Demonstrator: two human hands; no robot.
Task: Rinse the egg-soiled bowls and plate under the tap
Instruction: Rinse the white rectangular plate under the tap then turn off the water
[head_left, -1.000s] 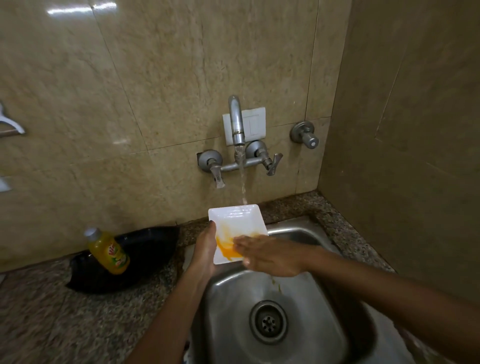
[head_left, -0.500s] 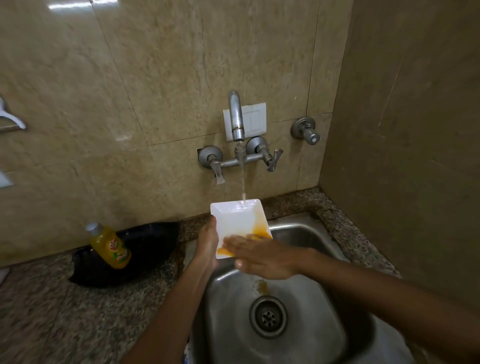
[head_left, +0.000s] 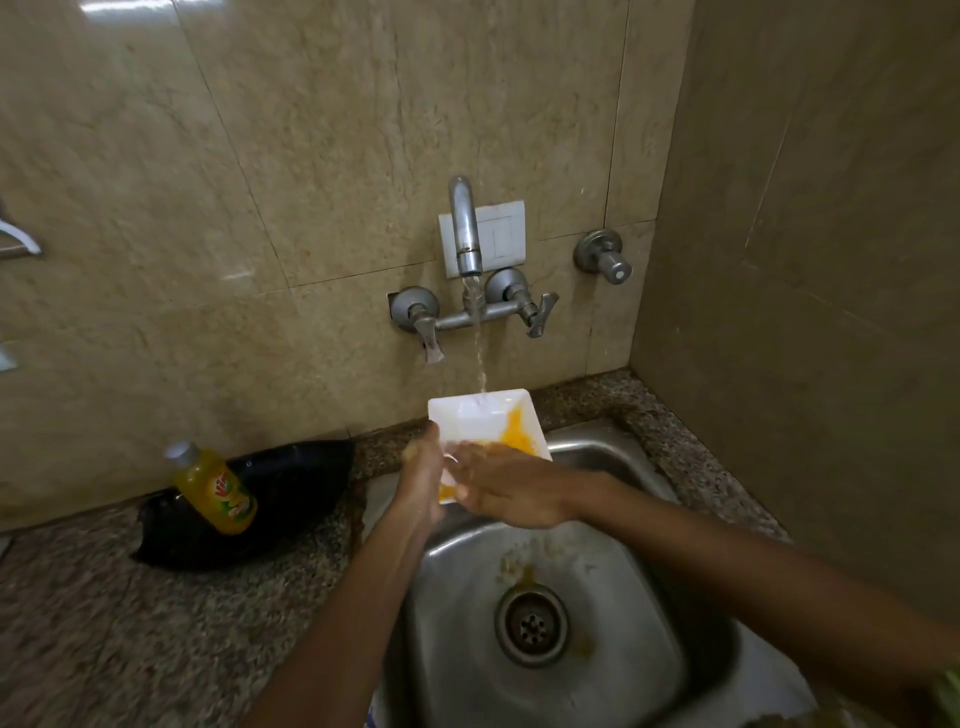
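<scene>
A white square plate smeared with yellow egg is tilted under the running tap. The water stream lands on its upper middle. My left hand grips the plate's left edge. The fingers of my right hand lie flat across the plate's lower half, covering it. Egg residue stays on the plate's right side, and yellow bits lie in the steel sink above the drain.
A yellow dish-soap bottle leans on a black dish on the granite counter left of the sink. Two tap handles and a separate valve stick out of the tiled wall. A side wall stands close on the right.
My right hand has rubbed across the plate toward the left. The egg smear has shifted from lower left to the right side, and yellow residue has washed into the sink near the drain.
</scene>
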